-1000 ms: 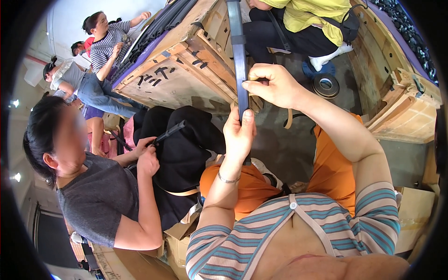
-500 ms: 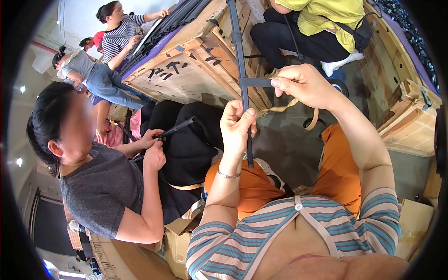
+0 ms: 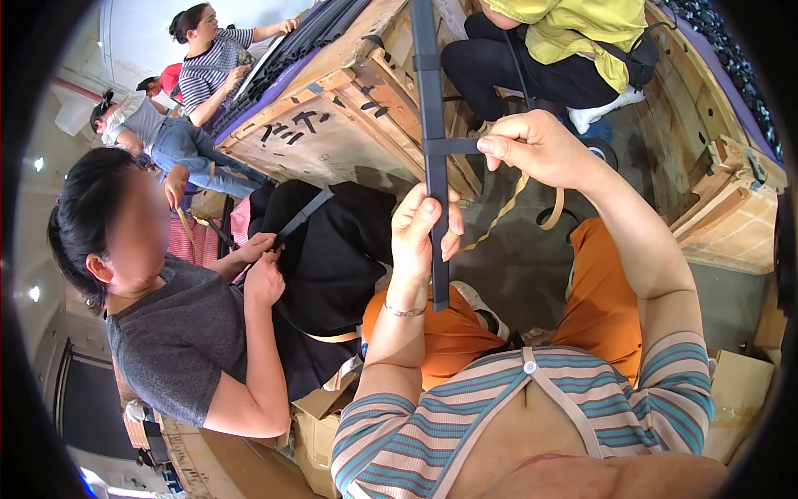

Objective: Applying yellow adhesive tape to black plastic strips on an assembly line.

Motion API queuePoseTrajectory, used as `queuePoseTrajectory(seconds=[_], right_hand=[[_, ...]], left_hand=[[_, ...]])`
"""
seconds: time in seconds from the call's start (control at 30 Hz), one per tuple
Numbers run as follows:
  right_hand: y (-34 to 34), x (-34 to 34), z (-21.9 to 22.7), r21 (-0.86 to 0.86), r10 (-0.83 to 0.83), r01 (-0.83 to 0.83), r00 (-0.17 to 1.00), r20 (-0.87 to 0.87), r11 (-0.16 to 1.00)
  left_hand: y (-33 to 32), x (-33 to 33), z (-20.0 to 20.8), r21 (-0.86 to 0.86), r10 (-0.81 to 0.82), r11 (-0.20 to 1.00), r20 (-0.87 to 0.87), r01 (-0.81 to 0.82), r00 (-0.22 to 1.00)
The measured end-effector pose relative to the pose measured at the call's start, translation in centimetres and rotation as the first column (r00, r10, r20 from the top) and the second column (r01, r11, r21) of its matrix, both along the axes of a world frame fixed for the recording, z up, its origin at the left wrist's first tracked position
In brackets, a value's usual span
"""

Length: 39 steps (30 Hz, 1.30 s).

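Observation:
Upright in front of me stands a long, dark grey flat bar (image 3: pixel 431 112); its top runs out of view. My left hand (image 3: pixel 416 233) is closed round its lower part, the thumb on the face. A short band of black tape (image 3: pixel 454 146) reaches from the bar to my right hand (image 3: pixel 532 150), which pinches its end between thumb and finger. Another dark band (image 3: pixel 426 63) wraps the bar higher up. A thin yellowish strip (image 3: pixel 554 213) hangs in a curl below my right hand; its upper end is hidden.
Close on my left, a seated co-worker (image 3: pixel 187 333) holds a similar dark bar (image 3: pixel 303 218). A wooden crate (image 3: pixel 307 137) stands ahead, heaped with dark strips. Another person in a yellow shirt (image 3: pixel 582 41) sits at the far right. Cardboard boxes (image 3: pixel 736 391) stand beside me.
The bar has turned in my left hand, so its broad face shows instead of its narrow edge. My right hand has shifted slightly left, still pinching the tape. The co-worker's bar has turned too.

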State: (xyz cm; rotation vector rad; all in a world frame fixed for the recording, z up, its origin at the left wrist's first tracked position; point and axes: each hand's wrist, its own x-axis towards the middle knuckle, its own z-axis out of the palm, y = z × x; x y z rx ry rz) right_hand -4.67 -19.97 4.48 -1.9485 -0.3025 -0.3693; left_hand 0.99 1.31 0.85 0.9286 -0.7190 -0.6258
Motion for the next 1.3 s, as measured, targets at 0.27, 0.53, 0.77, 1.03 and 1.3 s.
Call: queuePoseTrajectory(seconds=[0.27, 0.53, 0.77, 1.03, 1.3], right_hand=[[0.1, 0.2, -0.2, 0.028, -0.045, 0.045, 0.999, 0.004, 0.999], [-0.6, 0.1, -0.6, 0.006, -0.058, 0.059, 0.995, -0.086, 0.998], [-0.4, 0.6, -1.4, 0.022, -0.04, 0.041, 0.998, -0.04, 0.999], [-0.3, 0.3, -0.5, 0.026, -0.014, 0.017, 0.993, -0.114, 1.0], [0.2, 0.2, -0.4, 0.054, 0.048, -0.046, 0.998, -0.033, 0.997]], left_hand=[[0.3, 0.2, 0.0, -0.037, 0.042, 0.998, -0.008, -0.042, 0.999], [0.2, 1.5, -0.9, 0.093, 0.54, 0.772, 0.425, -0.629, 0.727], [-0.2, 1.4, -1.2, 0.007, 0.61, 0.696, 0.522, -0.718, 0.596], [1.2, 0.4, 0.3, 0.004, 0.209, 0.977, 0.126, -0.211, 0.97], [0.4, -0.3, 0.3, -0.106, -0.191, 0.977, -0.065, 0.183, 0.979]])
